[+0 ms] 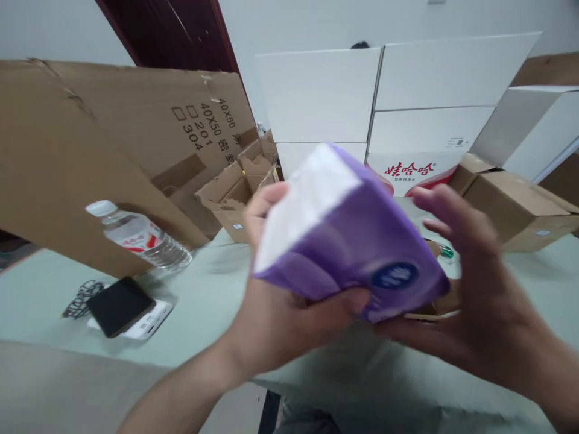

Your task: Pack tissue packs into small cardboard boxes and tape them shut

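Note:
A purple tissue pack (348, 235) with a white side and a dark blue oval label is held up tilted over the table, slightly blurred. My left hand (284, 313) is closed around its left part, thumb pressed on the purple front and fingers behind the white side. At the pack's right, my right hand (479, 277) is open, its fingers spread and apart from the pack. The right thumb lies at the lower right corner, where I cannot tell whether it touches. Behind the pack and right hand, a small cardboard box (450, 301) is mostly hidden.
On the left stand a water bottle (140, 235), a black phone (120, 306) on a white device (156, 319), and a large cardboard sheet (113, 144). An open carton (235, 196) sits behind. White boxes (325, 96) line the back; a brown box (520, 205) is at right.

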Available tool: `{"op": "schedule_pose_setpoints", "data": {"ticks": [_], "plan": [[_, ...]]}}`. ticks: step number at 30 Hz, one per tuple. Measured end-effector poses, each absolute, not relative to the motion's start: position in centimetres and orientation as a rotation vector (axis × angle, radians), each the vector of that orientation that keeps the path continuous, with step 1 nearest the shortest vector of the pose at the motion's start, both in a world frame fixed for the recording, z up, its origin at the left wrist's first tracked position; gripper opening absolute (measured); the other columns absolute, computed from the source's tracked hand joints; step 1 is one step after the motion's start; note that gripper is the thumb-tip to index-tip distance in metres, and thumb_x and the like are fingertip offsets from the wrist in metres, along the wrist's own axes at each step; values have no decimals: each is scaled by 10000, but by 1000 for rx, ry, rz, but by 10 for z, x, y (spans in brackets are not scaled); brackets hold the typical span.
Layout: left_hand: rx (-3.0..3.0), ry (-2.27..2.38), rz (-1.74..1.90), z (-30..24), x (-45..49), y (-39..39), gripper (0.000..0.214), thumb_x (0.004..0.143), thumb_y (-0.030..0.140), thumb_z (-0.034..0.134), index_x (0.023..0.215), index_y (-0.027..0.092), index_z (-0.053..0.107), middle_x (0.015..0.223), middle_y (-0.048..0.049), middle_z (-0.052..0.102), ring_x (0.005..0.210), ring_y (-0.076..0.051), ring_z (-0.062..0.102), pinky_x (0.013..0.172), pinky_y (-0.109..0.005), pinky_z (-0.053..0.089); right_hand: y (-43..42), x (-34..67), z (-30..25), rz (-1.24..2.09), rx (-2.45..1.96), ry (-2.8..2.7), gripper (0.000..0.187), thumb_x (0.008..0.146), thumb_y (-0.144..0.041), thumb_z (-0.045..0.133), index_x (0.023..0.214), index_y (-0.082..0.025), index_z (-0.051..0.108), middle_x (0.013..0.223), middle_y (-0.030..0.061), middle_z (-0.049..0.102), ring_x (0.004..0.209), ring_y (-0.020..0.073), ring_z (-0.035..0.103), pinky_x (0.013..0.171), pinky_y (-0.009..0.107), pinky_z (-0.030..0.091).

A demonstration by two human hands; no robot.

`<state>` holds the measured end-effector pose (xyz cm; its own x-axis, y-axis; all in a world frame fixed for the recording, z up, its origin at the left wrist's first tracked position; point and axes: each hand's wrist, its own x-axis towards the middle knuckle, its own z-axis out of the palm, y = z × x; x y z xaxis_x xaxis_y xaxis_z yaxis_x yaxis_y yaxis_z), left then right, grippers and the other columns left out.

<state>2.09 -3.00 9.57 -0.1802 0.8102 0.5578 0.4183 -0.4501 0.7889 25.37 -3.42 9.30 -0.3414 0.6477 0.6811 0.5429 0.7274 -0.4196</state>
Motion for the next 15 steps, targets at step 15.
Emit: {"op": "schedule_pose_setpoints", "data": {"ticks": [15], "plan": [[1724,1403,1582,21,-12,-47,648,887,565,548,1464,377,322,1597,-32,271,1464,-313,291,1148,-504,356,-11,296,89,94,-1070,-2395,511,893,-388,599,1386,-312,490,1399,81,534,1231,288,568,938,390,560]]}}
